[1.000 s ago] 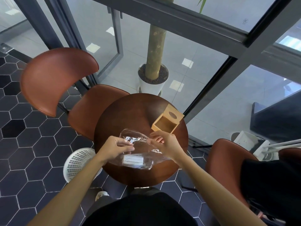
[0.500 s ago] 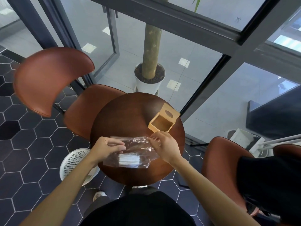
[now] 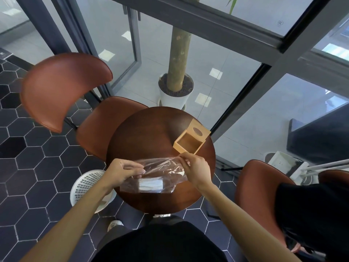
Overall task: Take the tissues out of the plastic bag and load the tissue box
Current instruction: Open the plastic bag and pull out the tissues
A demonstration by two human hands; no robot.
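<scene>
Plastic bag (image 3: pixel 156 173) stretched between left hand (image 3: pixel 122 170) and right hand (image 3: pixel 195 167), both pinching film; tissues (image 3: pixel 151 184) inside.

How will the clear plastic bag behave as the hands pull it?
The plastic bag is wrinkled and stretched between the left hand and right hand, so probably floppy and light. Its glossy film may slip. The tissues inside likely weigh it down.

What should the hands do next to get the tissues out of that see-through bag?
Probably pull the bag's top edge apart to open it. The left hand and right hand each pinch the plastic bag at its upper edge, and the tissues are still inside, low in the bag. The wooden tissue box already sits open on the round table, ready for them.
</scene>
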